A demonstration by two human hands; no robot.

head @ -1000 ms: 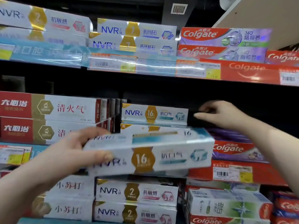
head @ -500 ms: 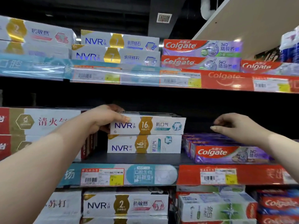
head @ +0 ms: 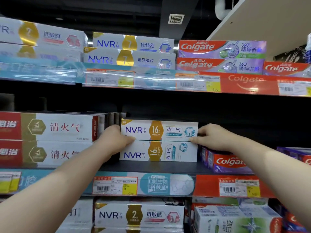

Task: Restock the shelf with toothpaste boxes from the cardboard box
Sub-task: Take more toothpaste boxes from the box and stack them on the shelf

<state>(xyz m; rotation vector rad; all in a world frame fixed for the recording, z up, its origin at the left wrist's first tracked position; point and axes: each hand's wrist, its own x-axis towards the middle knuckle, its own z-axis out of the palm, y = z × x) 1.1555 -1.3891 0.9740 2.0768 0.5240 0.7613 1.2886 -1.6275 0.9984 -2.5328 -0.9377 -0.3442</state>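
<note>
Top NVR box (head: pixel 159 131): stacked flush on the lower NVR box (head: pixel 158 151), middle shelf (head: pixel 148 167), label out for shoppers.
Left hand (head: pixel 116 140): bracing both boxes' left ends — squaring.
Right hand (head: pixel 212 137): pinching the right end, aligning.
Cardboard box: not visible.

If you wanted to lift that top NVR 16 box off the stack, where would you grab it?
Probably by its two short ends, coming from the front. The top NVR 16 box lies flat and lengthwise, with both ends exposed where the left hand and right hand already sit.
</note>
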